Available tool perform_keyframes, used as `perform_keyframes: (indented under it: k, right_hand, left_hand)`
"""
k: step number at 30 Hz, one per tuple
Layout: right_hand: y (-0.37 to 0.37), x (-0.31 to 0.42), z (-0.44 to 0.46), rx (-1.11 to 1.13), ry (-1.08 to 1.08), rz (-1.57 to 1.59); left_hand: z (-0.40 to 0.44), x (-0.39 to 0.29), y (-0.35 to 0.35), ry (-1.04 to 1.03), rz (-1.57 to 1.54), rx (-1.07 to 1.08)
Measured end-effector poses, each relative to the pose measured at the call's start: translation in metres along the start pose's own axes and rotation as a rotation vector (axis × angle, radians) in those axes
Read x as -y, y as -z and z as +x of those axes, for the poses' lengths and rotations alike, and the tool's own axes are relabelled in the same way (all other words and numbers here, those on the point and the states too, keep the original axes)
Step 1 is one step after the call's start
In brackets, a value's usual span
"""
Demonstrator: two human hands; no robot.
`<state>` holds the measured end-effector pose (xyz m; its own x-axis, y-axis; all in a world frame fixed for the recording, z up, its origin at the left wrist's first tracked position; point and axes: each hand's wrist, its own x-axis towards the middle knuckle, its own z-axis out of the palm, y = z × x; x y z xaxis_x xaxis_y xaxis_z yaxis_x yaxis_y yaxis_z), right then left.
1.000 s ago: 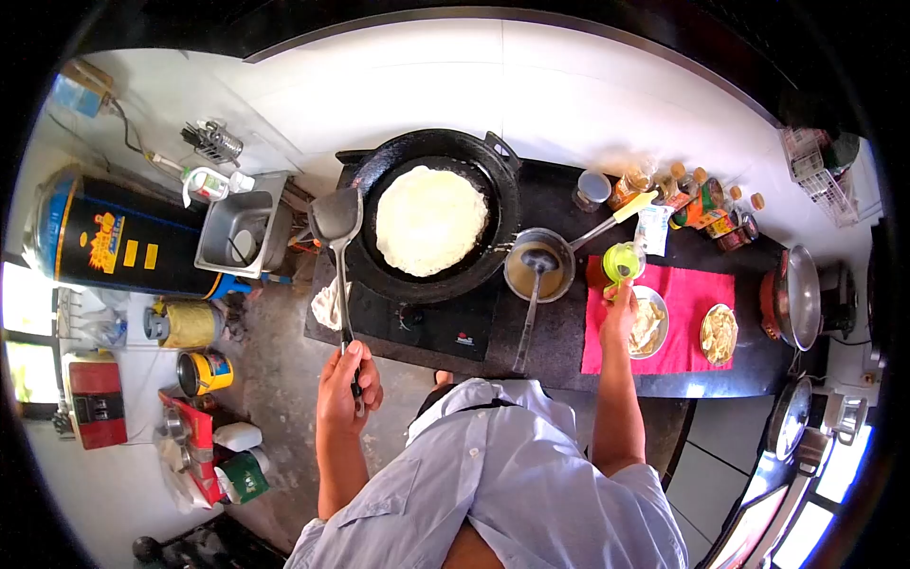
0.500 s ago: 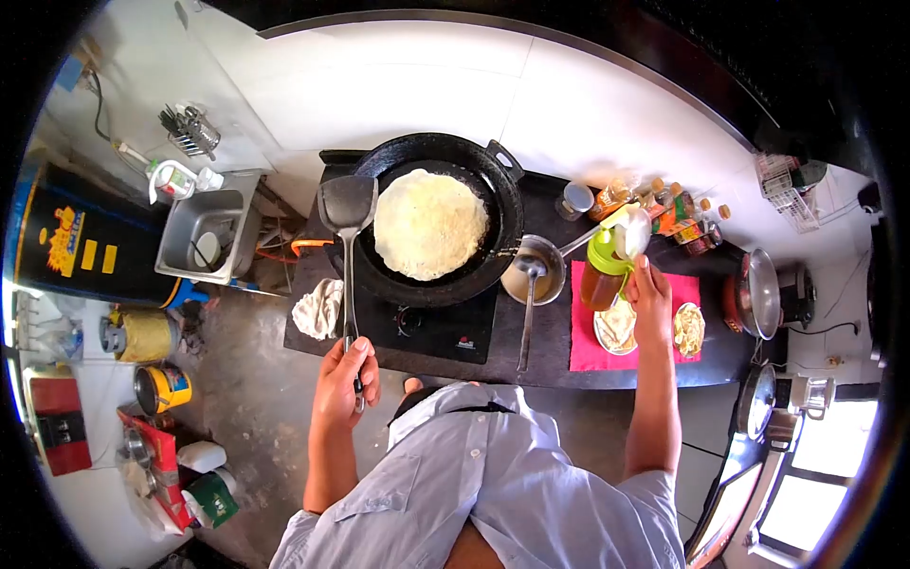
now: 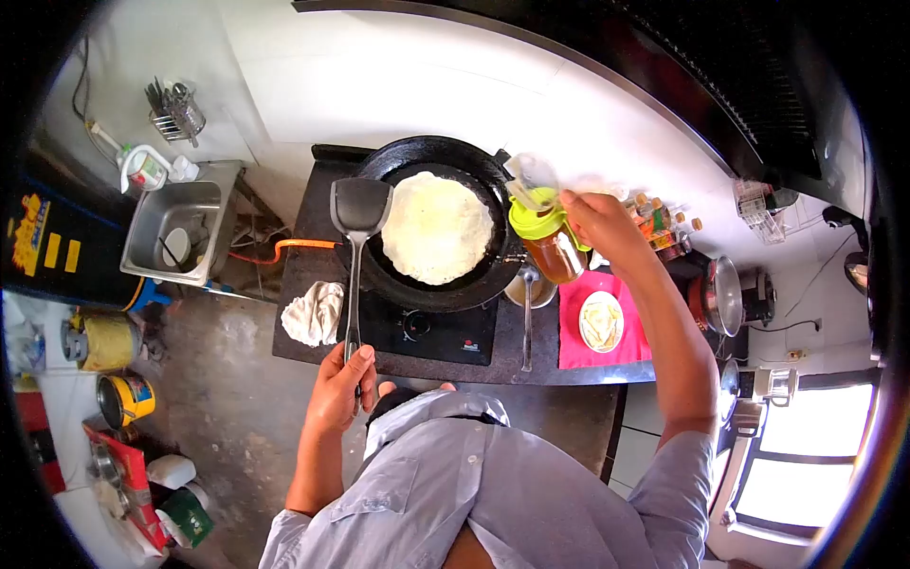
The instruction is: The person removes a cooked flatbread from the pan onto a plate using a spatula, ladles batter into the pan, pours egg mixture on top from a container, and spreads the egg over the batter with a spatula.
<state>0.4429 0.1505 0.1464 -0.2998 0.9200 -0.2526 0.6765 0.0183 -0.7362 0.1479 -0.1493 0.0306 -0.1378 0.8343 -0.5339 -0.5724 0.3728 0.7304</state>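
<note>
So the left hand (image 3: 341,389) is gripping a long metal spatula (image 3: 360,205) by its dark handle end, thumb lying along the top and fingers curling around underneath. The spatula is pointing away from the body, and its wide dark blade is overlapping the left rim of a big black pan (image 3: 417,296). Can't really tell if they're touching. A pale, round flatbread (image 3: 436,228) is lying flat inside that pan, which is sitting on the dark cooktop (image 3: 445,337).

The right hand (image 3: 602,223) is pinching a green-topped jar (image 3: 555,254) up near its top, fingers bunching together there. The jar is tilting, its green top leaning toward the pan and its amber-coloured contents showing through the side. It's hanging right by the pan's right edge and covering a bit of it from this angle. The clear piece above the green top is looking kinda blurry.

Just below the jar, a saucepan (image 3: 543,294) is peeking out, with a ladle (image 3: 528,327) resting in it and its handle sticking out over the counter (image 3: 513,346). Next to that, a dish of pale food (image 3: 601,322) is sitting on a pinkish-red cloth (image 3: 573,349). Over on the left, a crumpled whitish rag (image 3: 315,313) is lying beside the cooktop.
</note>
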Motion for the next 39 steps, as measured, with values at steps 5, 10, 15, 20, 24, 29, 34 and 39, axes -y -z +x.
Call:
perform_keyframes:
  k: [5,10,15,20,24,29,34,39]
  right_hand:
    - [-0.015,0.034,0.014,0.078,0.016,-0.165]
    - [-0.027,0.056,0.020,0.072,-0.020,-0.248]
    - [-0.031,0.062,0.026,0.077,-0.048,-0.315]
    - [-0.033,0.072,0.024,0.064,-0.075,-0.310]
    - [-0.031,0.076,0.020,0.058,-0.086,-0.284]
    - [-0.022,0.064,0.013,0.063,-0.135,-0.046]
    - [-0.011,0.035,-0.009,-0.006,-0.077,0.265]
    - [-0.003,-0.020,-0.044,-0.131,0.091,0.891]
  left_hand:
    - [0.007,0.002,0.023,0.015,0.013,0.076]
    - [0.008,0.002,0.032,-0.012,0.000,0.066]
    - [0.009,0.000,0.040,-0.010,-0.009,0.093]
    - [0.008,-0.009,0.045,0.032,0.056,0.116]
    - [0.009,-0.010,0.047,-0.005,0.012,0.113]
    - [0.010,-0.013,0.049,0.014,0.024,0.120]
    - [0.011,-0.013,0.045,0.022,0.032,0.113]
    - [0.005,-0.015,0.028,0.031,0.037,0.075]
